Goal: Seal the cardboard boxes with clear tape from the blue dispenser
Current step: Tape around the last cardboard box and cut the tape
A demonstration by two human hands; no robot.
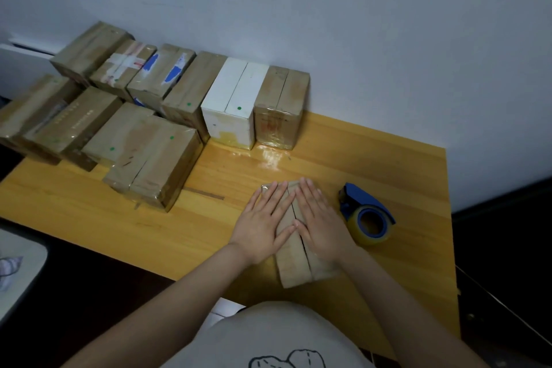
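A small brown cardboard box (294, 263) lies on the yellow wooden table (209, 218) in front of me, its two top flaps meeting along a dark centre seam. My left hand (263, 218) lies flat on the left flap and my right hand (321, 221) lies flat on the right flap, fingers straight and pointing away from me. The blue dispenser (366, 209) with its roll of clear tape rests on the table just right of my right hand, untouched.
Several taped cardboard boxes (155, 164) fill the table's left and back, with a white box (236, 104) and a brown box (280, 107) against the wall. The table's right edge drops to a dark floor (507, 248).
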